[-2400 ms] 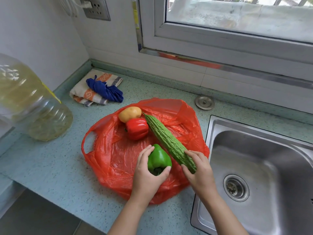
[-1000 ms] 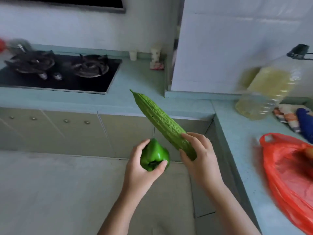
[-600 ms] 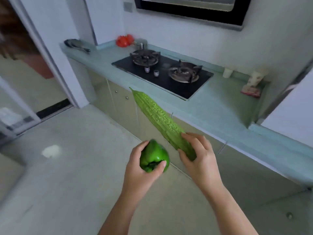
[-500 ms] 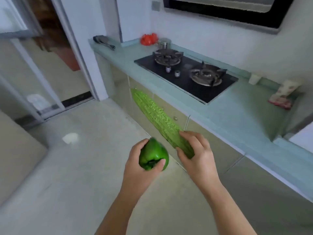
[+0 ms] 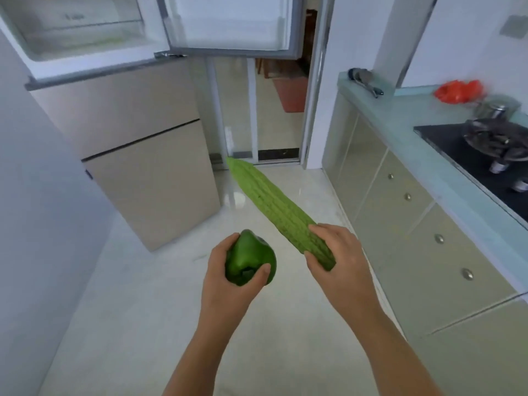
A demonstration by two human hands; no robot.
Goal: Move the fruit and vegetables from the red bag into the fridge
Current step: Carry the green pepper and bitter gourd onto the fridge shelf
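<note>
While the left hand (image 5: 225, 284) clasps the green pepper (image 5: 248, 255) at lower centre and the right hand (image 5: 343, 264) grips the bitter gourd (image 5: 271, 207) by its near end, this looks like the carrying step; next, both need lifting into the fridge (image 5: 128, 110), standing open at the upper left.

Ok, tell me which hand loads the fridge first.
Left, probably: the left hand, gripping the green pepper, is nearer the open fridge; the right hand holds the bitter gourd nearer the cabinets.
</note>
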